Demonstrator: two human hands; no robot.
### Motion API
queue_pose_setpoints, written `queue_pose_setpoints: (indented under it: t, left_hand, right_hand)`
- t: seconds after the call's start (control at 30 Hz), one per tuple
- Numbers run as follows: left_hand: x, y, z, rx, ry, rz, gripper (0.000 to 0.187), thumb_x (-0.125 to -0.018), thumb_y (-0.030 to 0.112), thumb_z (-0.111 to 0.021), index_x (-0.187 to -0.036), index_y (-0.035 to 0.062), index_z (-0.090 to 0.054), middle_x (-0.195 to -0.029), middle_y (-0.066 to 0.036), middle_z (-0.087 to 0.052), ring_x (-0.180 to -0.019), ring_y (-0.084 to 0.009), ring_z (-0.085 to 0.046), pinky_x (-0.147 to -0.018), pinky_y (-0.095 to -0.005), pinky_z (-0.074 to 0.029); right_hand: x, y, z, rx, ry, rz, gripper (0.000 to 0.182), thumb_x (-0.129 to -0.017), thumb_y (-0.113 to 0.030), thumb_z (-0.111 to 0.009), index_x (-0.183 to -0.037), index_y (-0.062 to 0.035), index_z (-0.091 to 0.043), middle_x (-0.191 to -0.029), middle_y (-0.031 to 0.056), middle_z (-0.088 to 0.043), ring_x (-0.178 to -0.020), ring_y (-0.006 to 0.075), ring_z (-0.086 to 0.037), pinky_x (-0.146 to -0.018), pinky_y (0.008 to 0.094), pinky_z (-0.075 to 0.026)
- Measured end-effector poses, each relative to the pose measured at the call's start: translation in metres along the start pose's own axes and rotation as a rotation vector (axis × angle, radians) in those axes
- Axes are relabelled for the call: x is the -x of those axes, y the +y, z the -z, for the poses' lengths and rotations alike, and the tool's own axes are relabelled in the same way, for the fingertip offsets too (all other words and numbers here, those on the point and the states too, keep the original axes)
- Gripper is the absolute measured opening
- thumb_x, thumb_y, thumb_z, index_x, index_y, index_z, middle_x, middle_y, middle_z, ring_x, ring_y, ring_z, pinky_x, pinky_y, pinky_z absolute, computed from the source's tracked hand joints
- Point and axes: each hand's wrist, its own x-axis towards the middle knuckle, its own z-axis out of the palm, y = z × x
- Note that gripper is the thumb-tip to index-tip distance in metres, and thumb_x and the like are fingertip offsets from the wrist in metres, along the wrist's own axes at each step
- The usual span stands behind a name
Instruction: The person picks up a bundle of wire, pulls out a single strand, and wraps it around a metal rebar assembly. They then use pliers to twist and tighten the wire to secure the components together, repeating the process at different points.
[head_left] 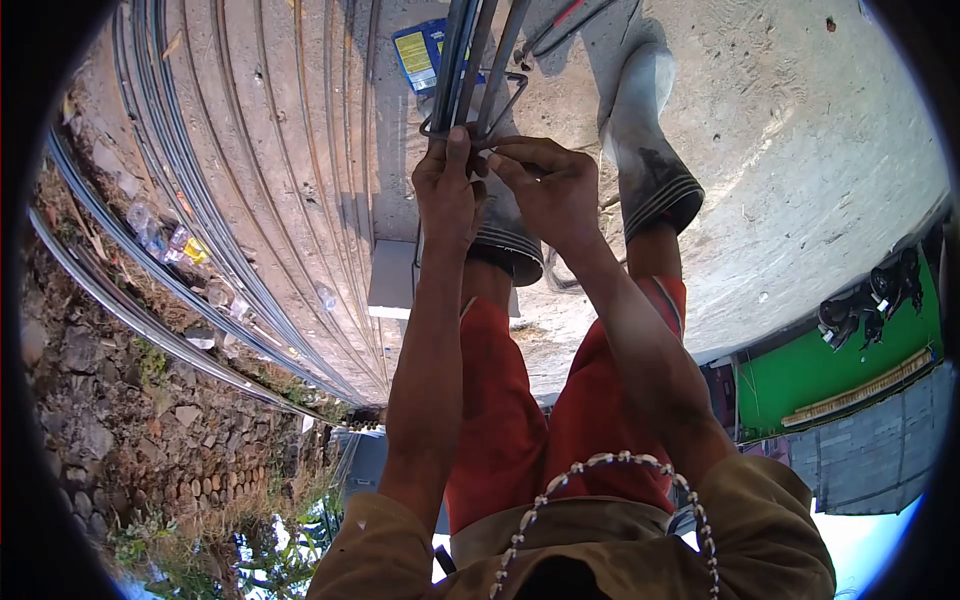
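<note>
Several dark steel reinforcing bars (462,70) run together from the top edge down to my hands. Around their near ends sits a thin bent steel stirrup (514,103), its corner sticking out to the right. My left hand (447,195) is closed at the bar ends, with its thumb pressed over the stirrup. Just to the right, my right hand (550,190) pinches with thumb and forefinger close to the stirrup's lower side. Whatever lies between those right fingertips is too small to make out. Parts of the bar ends are hidden behind my fingers.
Grey rubber boots (650,150) stand on the concrete ground under my arms. A blue and yellow packet (418,60) lies beside the bars, near a red-handled tool (568,14). Long steel rods (215,215) stretch along the left. A pale block (393,280) rests by my left forearm.
</note>
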Motion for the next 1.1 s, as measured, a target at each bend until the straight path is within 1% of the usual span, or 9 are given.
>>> queue_pose_setpoints:
  t: [0.13, 0.23, 0.33, 0.57, 0.7, 0.83, 0.9, 1.0, 1.1]
  left_hand:
    - [0.009, -0.003, -0.008, -0.168, 0.066, -0.075, 0.029, -0.092, 0.032, -0.058, -0.094, 0.0042, -0.064, -0.063, 0.002, -0.055, -0.047, 0.0004, -0.039, -0.038, -0.0161, -0.026]
    - [0.016, -0.004, -0.012, -0.185, 0.121, -0.118, 0.03, -0.092, 0.032, -0.058, -0.099, 0.0039, -0.065, -0.064, 0.002, -0.054, -0.047, 0.0008, -0.038, -0.038, -0.0159, -0.025]
    - [0.022, 0.007, -0.012, -0.15, 0.06, -0.07, 0.031, -0.091, 0.03, -0.058, -0.106, 0.0032, -0.064, -0.065, 0.002, -0.053, -0.047, 0.0009, -0.038, -0.038, -0.0158, -0.025]
    - [0.012, -0.008, -0.007, -0.216, 0.02, -0.153, 0.028, -0.091, 0.022, -0.059, -0.109, 0.0004, -0.062, -0.066, 0.0, -0.055, -0.048, 0.0, -0.039, -0.037, -0.0154, -0.026]
    - [0.012, -0.01, -0.01, -0.104, 0.043, -0.143, 0.024, -0.091, 0.018, -0.058, -0.106, 0.0003, -0.062, -0.078, -0.008, -0.065, -0.047, -0.0003, -0.041, -0.036, -0.0153, -0.027]
    - [0.009, -0.012, -0.006, -0.086, 0.054, -0.102, 0.023, -0.091, 0.017, -0.058, -0.106, -0.0003, -0.062, -0.088, -0.012, -0.068, -0.048, -0.0008, -0.043, -0.035, -0.0157, -0.029]
    - [0.013, -0.008, -0.007, -0.117, 0.055, -0.104, 0.024, -0.091, 0.018, -0.059, -0.107, -0.0009, -0.062, -0.087, -0.012, -0.067, -0.048, -0.0011, -0.043, -0.036, -0.0157, -0.03]
    - [0.004, -0.013, 0.002, -0.156, -0.007, -0.199, 0.025, -0.091, 0.018, -0.059, -0.107, -0.0015, -0.061, -0.088, -0.013, -0.067, -0.05, -0.0016, -0.044, -0.036, -0.0154, -0.029]
    - [0.006, -0.01, -0.003, -0.106, -0.001, -0.199, 0.026, -0.09, 0.018, -0.06, -0.107, -0.0017, -0.061, -0.088, -0.015, -0.067, -0.053, -0.0023, -0.046, -0.036, -0.0148, -0.029]
  right_hand:
    - [-0.009, 0.009, 0.003, -0.135, -0.024, -0.162, 0.03, -0.074, -0.009, -0.072, -0.101, 0.004, -0.066, -0.103, 0.0148, -0.067, -0.087, 0.017, -0.065, -0.077, 0.0264, -0.051]
    - [-0.016, 0.017, 0.009, 0.078, -0.133, 0.167, 0.031, -0.073, -0.009, -0.073, -0.102, 0.0017, -0.067, -0.105, 0.0143, -0.066, -0.096, 0.0187, -0.063, -0.086, 0.0293, -0.049]
    - [-0.029, 0.018, 0.015, -0.069, -0.211, -0.009, 0.031, -0.074, -0.009, -0.073, -0.103, -0.001, -0.067, -0.107, 0.0137, -0.065, -0.102, 0.0199, -0.06, -0.09, 0.0306, -0.046]
    - [-0.021, 0.0, 0.021, 0.18, -0.184, 0.096, 0.022, -0.078, -0.01, -0.069, -0.099, -0.0029, -0.068, -0.092, 0.0118, -0.069, -0.08, 0.0194, -0.066, -0.072, 0.03, -0.052]
    - [-0.009, 0.0, 0.017, 0.475, -0.079, 0.444, 0.021, -0.085, -0.022, -0.064, -0.091, -0.0021, -0.069, -0.069, 0.0084, -0.067, -0.056, 0.0174, -0.063, -0.053, 0.0299, -0.048]
    - [-0.007, 0.01, 0.017, -0.523, -0.262, -0.377, 0.03, -0.087, -0.028, -0.064, -0.086, 0.0018, -0.068, -0.063, 0.005, -0.06, -0.054, 0.01, -0.056, -0.048, 0.0212, -0.044]
    - [-0.009, 0.015, 0.02, -0.265, -0.354, -0.108, 0.031, -0.088, -0.029, -0.062, -0.091, 0.0014, -0.067, -0.066, 0.0064, -0.062, -0.057, 0.0103, -0.058, -0.051, 0.0213, -0.046]
    - [-0.045, 0.014, 0.054, -0.415, -0.499, -0.587, 0.037, -0.091, -0.034, -0.058, -0.1, 0.0018, -0.065, -0.076, 0.0087, -0.065, -0.067, 0.0119, -0.062, -0.059, 0.0241, -0.05]
    - [-0.13, 0.101, 0.074, 0.576, 0.036, 0.376, 0.035, -0.085, -0.021, -0.062, -0.116, -0.0065, -0.059, -0.095, 0.0111, -0.066, -0.088, 0.0245, -0.064, -0.07, 0.0325, -0.052]
